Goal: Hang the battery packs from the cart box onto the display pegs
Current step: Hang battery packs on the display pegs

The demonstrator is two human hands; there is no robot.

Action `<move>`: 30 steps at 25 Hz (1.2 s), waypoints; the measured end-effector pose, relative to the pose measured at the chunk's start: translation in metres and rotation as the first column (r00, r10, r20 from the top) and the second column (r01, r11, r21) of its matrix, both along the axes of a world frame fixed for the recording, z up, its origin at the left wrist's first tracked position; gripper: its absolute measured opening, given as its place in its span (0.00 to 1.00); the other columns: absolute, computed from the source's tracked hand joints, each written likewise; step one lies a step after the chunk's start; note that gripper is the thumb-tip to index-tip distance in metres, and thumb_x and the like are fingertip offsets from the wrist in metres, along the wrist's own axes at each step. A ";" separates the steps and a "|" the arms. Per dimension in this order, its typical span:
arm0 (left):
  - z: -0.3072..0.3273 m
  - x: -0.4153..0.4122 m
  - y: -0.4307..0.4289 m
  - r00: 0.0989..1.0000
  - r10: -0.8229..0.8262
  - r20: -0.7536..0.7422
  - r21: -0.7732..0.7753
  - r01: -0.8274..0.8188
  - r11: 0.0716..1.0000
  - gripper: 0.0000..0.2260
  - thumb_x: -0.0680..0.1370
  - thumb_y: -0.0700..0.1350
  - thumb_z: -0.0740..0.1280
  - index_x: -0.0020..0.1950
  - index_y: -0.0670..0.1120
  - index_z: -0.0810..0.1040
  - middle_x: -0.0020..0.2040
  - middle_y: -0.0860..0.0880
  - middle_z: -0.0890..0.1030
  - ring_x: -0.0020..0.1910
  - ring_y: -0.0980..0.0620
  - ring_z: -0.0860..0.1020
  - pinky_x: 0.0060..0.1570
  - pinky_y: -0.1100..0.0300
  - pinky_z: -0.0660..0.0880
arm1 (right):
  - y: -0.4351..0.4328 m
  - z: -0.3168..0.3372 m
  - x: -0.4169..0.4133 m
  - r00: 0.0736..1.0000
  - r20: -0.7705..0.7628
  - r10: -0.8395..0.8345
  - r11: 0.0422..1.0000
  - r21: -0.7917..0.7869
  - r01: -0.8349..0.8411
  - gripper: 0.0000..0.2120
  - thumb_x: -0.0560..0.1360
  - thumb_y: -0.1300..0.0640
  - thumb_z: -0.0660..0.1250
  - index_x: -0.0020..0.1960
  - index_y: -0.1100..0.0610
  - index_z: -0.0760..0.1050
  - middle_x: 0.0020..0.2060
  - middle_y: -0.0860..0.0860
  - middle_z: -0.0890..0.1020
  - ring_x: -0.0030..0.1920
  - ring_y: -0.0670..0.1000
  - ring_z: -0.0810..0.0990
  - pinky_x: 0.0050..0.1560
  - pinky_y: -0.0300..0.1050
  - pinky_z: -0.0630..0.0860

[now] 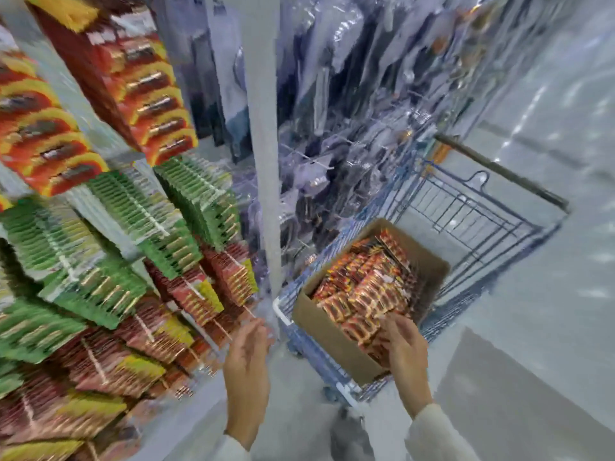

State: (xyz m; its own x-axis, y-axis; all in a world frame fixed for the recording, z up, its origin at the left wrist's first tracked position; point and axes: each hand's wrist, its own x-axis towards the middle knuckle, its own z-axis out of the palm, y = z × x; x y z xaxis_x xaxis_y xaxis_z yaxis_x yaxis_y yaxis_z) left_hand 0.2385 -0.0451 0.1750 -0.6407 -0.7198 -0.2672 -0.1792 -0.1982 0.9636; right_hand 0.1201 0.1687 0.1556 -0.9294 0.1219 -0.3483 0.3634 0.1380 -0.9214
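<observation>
While red battery packs (362, 287) fill the cardboard box (319, 324) in the blue cart (396, 194), right hand (404, 344) reaching in, fingers (387, 327) over the nearest packs, grip unclear through blur, left hand (248, 354) loose and empty beside the display pegs (249, 311)

A: Where is the box (326, 331) placed?
B: In the cart (482, 221), at its near end; battery packs (362, 287) are stacked inside it. The display pegs (149, 216) are found to the left, past an upright post (263, 161).
</observation>
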 end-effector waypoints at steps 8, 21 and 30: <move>-0.051 -0.115 0.098 0.957 -0.193 0.216 0.021 0.193 0.981 0.06 0.85 0.43 0.65 0.58 0.51 0.82 0.50 0.51 0.86 0.51 0.56 0.84 0.56 0.55 0.76 | 0.099 -0.033 -0.046 0.979 0.200 0.028 0.999 0.016 -0.032 0.10 0.82 0.50 0.67 0.61 0.50 0.79 0.59 0.48 0.83 0.60 0.51 0.81 0.66 0.58 0.75; -0.192 -0.329 0.142 0.416 -0.378 0.827 0.100 0.553 0.827 0.31 0.81 0.50 0.71 0.80 0.43 0.64 0.77 0.40 0.70 0.76 0.36 0.69 0.73 0.43 0.67 | 0.140 -0.054 -0.075 0.868 0.482 -0.123 0.991 0.012 0.134 0.05 0.82 0.51 0.68 0.56 0.49 0.79 0.53 0.47 0.83 0.55 0.49 0.82 0.58 0.48 0.79; -0.175 -0.311 0.129 0.608 -0.402 0.685 0.289 0.280 0.915 0.19 0.77 0.46 0.75 0.65 0.48 0.75 0.60 0.45 0.82 0.51 0.43 0.83 0.40 0.54 0.83 | 0.117 -0.069 -0.110 0.877 0.480 -0.034 0.999 -0.012 0.046 0.05 0.82 0.53 0.68 0.56 0.50 0.80 0.52 0.46 0.85 0.55 0.48 0.82 0.54 0.43 0.78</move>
State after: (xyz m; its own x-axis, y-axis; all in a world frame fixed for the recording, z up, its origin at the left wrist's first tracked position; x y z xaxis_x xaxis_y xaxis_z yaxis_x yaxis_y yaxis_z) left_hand -0.0727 0.0839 0.0000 -0.3925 -0.4056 -0.8255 -0.8805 -0.0938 0.4647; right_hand 0.0102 0.2860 0.0870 -0.6424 0.1425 -0.7530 0.7661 0.0953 -0.6356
